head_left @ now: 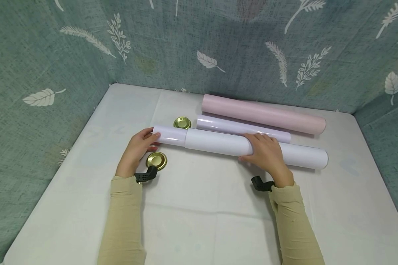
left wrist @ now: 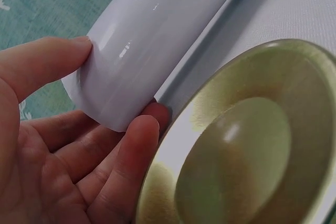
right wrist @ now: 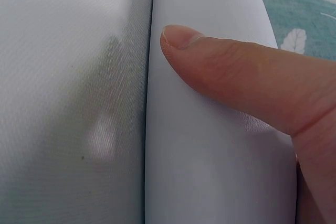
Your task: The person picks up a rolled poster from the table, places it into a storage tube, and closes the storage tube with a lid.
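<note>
A matte white tube (head_left: 215, 141) lies across the table, and a glossy pale-lilac paper roll (head_left: 170, 135) sticks out of its left end. My left hand (head_left: 136, 151) holds the roll's outer end; in the left wrist view, the thumb lies on the roll (left wrist: 142, 40) with the fingers beneath it. My right hand (head_left: 266, 152) grips the white tube from above, right of its middle, and its thumb lies along the tube (right wrist: 210, 171) in the right wrist view. The part of the roll inside the tube is hidden.
Two gold round metal lids lie near the left hand: a nearer lid (head_left: 156, 161) just below the roll and a farther lid (head_left: 182, 123) behind it. Behind the white tube lie a second glossy lilac roll (head_left: 225, 126) and a pink tube (head_left: 262, 113). Patterned green cloth (head_left: 185, 36) walls the table.
</note>
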Tool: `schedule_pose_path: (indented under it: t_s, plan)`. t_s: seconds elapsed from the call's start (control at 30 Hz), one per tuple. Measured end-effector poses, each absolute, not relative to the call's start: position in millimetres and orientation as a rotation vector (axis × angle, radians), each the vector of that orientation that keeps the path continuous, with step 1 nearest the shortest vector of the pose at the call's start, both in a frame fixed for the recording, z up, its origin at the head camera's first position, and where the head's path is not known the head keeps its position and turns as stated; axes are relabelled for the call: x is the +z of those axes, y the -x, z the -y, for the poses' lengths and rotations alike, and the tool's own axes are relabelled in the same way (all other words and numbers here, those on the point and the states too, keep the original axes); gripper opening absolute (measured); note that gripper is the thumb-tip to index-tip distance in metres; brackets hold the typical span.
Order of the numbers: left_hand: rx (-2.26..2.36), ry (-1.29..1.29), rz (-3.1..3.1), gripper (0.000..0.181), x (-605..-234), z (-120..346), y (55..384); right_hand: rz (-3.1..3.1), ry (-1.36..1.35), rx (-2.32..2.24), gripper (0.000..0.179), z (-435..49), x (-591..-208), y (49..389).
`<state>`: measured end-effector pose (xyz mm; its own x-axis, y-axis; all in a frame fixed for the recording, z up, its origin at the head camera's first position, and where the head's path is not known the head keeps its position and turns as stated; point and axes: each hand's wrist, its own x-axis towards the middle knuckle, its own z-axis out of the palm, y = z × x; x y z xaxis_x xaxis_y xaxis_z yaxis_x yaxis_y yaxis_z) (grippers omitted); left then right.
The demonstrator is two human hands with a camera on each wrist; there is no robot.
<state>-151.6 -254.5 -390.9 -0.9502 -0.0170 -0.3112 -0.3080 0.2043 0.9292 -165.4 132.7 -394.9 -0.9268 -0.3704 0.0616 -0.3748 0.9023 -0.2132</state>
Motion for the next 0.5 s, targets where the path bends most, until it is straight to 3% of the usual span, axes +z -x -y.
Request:
schedule_pose_path:
  t_s: [0.5]
  plan:
    - [1.796,0.314,-2.287,0.075,-419,263,164,3.058,-0.591,0.336,0.082,-132,-394,166]
